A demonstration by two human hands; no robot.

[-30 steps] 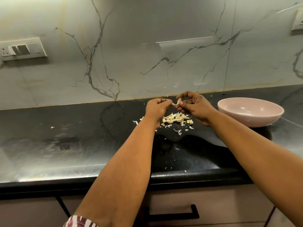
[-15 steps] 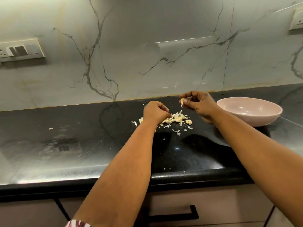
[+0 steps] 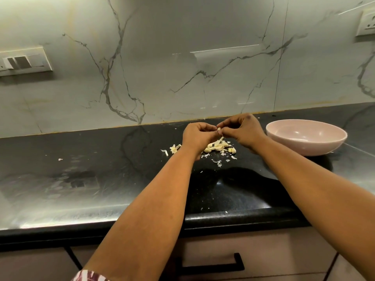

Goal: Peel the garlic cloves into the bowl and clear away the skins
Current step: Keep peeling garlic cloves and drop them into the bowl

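Note:
A small garlic clove [image 3: 219, 129] is held between both hands above the black counter. My right hand [image 3: 241, 130] pinches it with thumb and fingertips, and my left hand [image 3: 197, 135] pinches it from the other side. A thin strip of skin [image 3: 221, 138] hangs from the clove. Below the hands lies a pile of garlic cloves and skins [image 3: 218, 147], partly hidden by my left wrist. A pink bowl [image 3: 306, 148] stands to the right of my right hand; nothing shows in the part of its inside that I see.
Loose skin scraps lie left of the pile [image 3: 175, 148], in front of it [image 3: 218, 162] and far left [image 3: 60, 159]. The marble wall rises close behind the hands, with a switch plate [image 3: 24, 61] at left. The counter's front edge [image 3: 203, 219] runs below my forearms.
My left hand rose from the pile and met my right hand again at the clove. A strip of skin now hangs from it.

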